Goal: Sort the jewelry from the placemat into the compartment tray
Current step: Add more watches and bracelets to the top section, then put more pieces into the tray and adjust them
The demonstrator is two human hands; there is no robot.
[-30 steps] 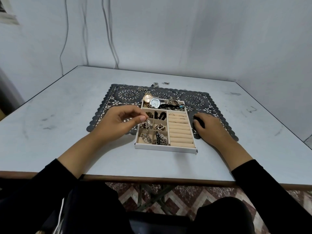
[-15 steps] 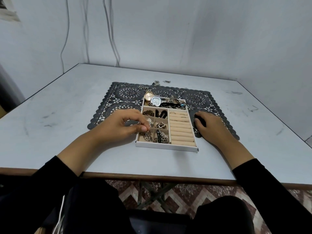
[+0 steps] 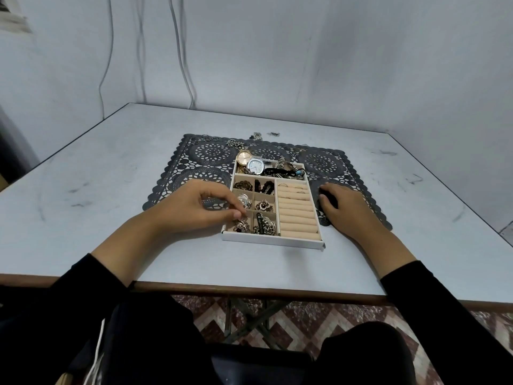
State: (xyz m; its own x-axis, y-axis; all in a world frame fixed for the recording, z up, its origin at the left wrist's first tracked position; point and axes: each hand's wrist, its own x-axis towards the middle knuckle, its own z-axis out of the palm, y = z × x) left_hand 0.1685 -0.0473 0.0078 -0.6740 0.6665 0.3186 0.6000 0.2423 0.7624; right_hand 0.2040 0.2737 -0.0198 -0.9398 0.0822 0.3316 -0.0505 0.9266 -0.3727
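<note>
Nearest, the left hand (image 3: 200, 207) hangs over the near-left corner of the tray (image 3: 272, 240), its fingertips (image 3: 238, 215) pinched together just above the closest small compartment, where a silvery cluster (image 3: 241, 226) already lies. A second ago those fingertips were one compartment farther back; they have come down toward the near corner, which suggests a piece is being dropped or tucked in there. Whether anything is still held in the pinch is too small to tell. The right hand (image 3: 344, 207) rests flat and relaxed on the placemat (image 3: 177, 173) beside the tray's right wall, holding nothing visible, and has not shifted. The tray sits partly on the placemat, partly on the bare table (image 3: 83, 173). Its small compartments all hold pieces, the ring rolls (image 3: 297, 212) carry only a few rings at their far end, and the long far compartment is heaped with watches (image 3: 251, 162) and bracelets. Farther still, a few small pieces (image 3: 234, 142) remain along the placemat's far edge, with two more (image 3: 265, 134) on the table just beyond it. The sorting looks nearly done, and those far leftovers seem the likely next reach.
</note>
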